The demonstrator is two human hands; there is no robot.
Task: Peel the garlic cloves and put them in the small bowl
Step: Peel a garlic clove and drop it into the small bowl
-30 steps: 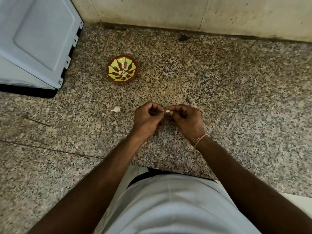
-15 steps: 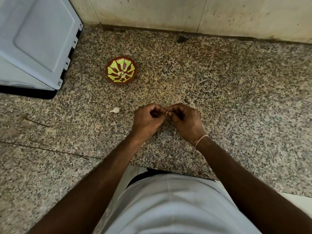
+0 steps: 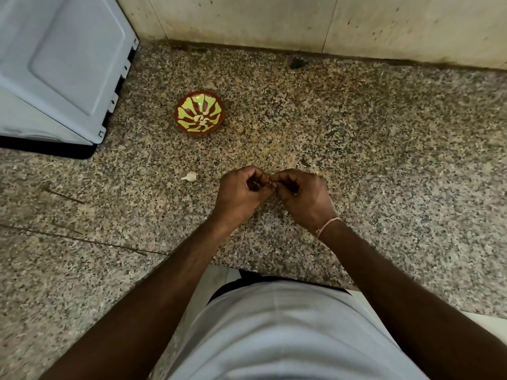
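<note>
Grip: left hand (image 3: pixel 241 192) and right hand (image 3: pixel 303 197) curled together, fingertips meeting on one small garlic clove (image 3: pixel 271 184), nearly hidden between them, only a pale speck showing. Both grasping that clove, so far as can be made out. Held above the worktop (image 3: pixel 384 149), near and to the right of the small bowl (image 3: pixel 199 113), toward the body.

Likely slips, judged from here: clove squeezed out of so tight a pinch and lost on the speckled stone, hard to spot there; skin tearing in bits instead of coming off whole; peel flakes dropped into the bowl along with the clove; loose clove (image 3: pixel 189 176) knocked by a wrist when reaching across.

Count: two hands; one bowl, red with yellow-green pattern, with a few pale pieces at its centre, number unclear; one clove in the fingers; one unpeeled clove on the worktop, nearer than the bowl; one grey appliance (image 3: pixel 63 67) left of the bowl; one thread band (image 3: pixel 327 225) on the right wrist.
</note>
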